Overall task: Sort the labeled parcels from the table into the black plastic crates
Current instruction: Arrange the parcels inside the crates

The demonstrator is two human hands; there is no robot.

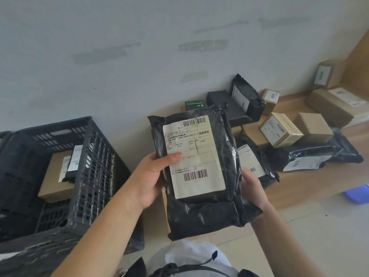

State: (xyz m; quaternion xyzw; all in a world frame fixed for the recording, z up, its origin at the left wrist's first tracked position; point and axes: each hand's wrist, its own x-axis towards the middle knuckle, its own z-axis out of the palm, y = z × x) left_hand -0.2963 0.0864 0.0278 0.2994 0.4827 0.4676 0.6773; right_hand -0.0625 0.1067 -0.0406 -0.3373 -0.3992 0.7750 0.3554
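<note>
held parcel: between left hand and right hand, before the worktop
crate: left of the worktop, a box inside
boxes: on the worktop, toward the wall
bagged parcels: on the worktop near its front edge

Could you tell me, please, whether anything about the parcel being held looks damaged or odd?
The shipping label on the black parcel held by the left hand and right hand is creased, with a small tear near its middle. The wrapping looks wrinkled but whole.

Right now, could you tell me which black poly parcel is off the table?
The black parcel held by both hands, left hand and right hand; the others lie on the table.
</note>
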